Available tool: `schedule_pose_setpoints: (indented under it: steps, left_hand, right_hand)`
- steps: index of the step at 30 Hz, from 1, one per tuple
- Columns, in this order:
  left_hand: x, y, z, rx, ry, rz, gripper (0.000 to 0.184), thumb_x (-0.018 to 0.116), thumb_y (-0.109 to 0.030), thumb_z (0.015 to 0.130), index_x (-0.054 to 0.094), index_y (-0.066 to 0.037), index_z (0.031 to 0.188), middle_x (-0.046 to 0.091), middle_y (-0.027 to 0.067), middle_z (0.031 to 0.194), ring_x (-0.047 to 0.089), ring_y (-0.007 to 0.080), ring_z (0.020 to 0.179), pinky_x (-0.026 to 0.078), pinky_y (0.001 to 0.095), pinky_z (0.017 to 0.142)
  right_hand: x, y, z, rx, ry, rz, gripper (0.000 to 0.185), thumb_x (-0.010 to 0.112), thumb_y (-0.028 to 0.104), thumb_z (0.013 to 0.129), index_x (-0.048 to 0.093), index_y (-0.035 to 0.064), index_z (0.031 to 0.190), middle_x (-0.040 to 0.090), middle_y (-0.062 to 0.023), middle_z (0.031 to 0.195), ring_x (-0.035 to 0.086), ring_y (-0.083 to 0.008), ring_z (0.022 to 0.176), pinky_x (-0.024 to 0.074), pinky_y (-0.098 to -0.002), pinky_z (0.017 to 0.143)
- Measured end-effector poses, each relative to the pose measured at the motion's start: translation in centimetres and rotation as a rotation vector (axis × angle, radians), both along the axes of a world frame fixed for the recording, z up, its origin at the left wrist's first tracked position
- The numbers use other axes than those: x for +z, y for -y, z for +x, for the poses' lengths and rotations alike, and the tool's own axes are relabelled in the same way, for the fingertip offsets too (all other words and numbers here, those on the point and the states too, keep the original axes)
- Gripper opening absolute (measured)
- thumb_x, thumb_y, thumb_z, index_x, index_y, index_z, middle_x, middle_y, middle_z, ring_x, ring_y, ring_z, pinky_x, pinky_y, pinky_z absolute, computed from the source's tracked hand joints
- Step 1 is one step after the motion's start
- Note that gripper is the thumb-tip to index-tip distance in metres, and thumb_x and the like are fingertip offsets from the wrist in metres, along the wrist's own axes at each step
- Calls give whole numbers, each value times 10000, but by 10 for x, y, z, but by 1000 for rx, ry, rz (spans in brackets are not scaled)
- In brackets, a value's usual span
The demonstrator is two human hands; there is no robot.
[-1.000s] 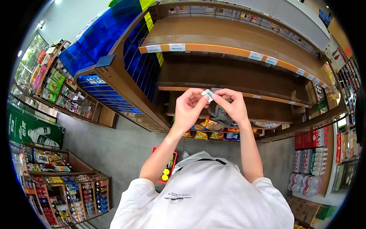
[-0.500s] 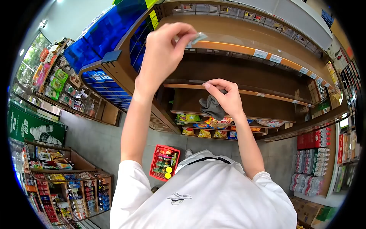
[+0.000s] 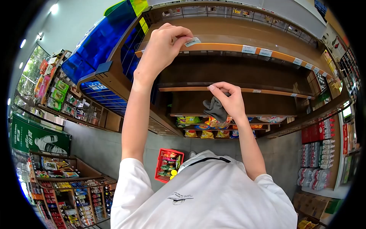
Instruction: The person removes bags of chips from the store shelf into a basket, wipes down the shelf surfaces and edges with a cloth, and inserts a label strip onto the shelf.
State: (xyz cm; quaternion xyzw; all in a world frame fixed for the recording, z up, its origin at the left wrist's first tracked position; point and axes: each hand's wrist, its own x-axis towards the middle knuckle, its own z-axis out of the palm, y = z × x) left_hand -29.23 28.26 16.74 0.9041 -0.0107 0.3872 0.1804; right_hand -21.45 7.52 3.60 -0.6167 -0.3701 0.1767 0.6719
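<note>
My left hand (image 3: 162, 49) pinches a small white price label (image 3: 193, 42) between thumb and fingers, at the orange-edged upper shelf (image 3: 225, 47). Lower and to the right, my right hand (image 3: 230, 100) is closed on a crumpled dark grey cloth (image 3: 215, 109), which hangs below the fingers. Its thumb and fingertip meet near the front edge of the middle shelf (image 3: 183, 89). Other price labels (image 3: 249, 49) sit along the upper shelf's edge to the right.
Snack bags (image 3: 207, 134) fill the bottom shelves. A red basket (image 3: 156, 168) with goods stands on the floor by my feet. Blue panels (image 3: 89, 53) border the shelf's left end. Bottle packs (image 3: 312, 177) stand at right, a low display rack (image 3: 68, 183) at lower left.
My left hand has shifted slightly left, and the label has turned from tilted to face me more, against the shelf edge. My right hand keeps the cloth, almost unmoved. The view has shifted slightly.
</note>
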Motion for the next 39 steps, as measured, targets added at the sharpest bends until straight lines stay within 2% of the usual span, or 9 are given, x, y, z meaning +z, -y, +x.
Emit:
schedule_pose_setpoints:
  steps: [9, 15, 18, 39]
  left_hand:
    - [-3, -5, -2, -22, -21, 78, 87, 680, -49, 845, 712, -49, 926, 666, 59, 821, 615, 170, 709, 488, 271, 633]
    - [2, -7, -5, -28, 84, 46, 99, 680, -36, 842, 707, -54, 936, 666, 54, 829, 607, 168, 720, 478, 264, 631]
    - [3, -5, -7, -33, 32, 34, 95, 677, -36, 845, 705, -53, 934, 667, 55, 829, 610, 171, 730, 478, 265, 641]
    - [2, -10, -6, -53, 60, 114, 84, 674, -43, 852, 702, -48, 931, 668, 57, 837, 619, 183, 758, 491, 274, 666]
  right_hand:
    - [0, -2, 0, 5, 17, -13, 206, 678, 177, 896, 708, -18, 956, 631, 15, 643, 499, -5, 613, 386, -193, 578]
    - [5, -3, -2, 2, 40, -5, 209, 678, 176, 895, 705, -23, 955, 660, -5, 672, 533, -12, 637, 408, -194, 604]
    - [6, -3, -2, 11, 13, -32, 208, 681, 175, 892, 705, -23, 952, 668, -11, 683, 539, -13, 644, 410, -194, 606]
    - [1, -5, -2, -16, 23, 0, 206, 678, 179, 899, 709, -21, 937, 623, 26, 630, 477, 6, 594, 358, -188, 547]
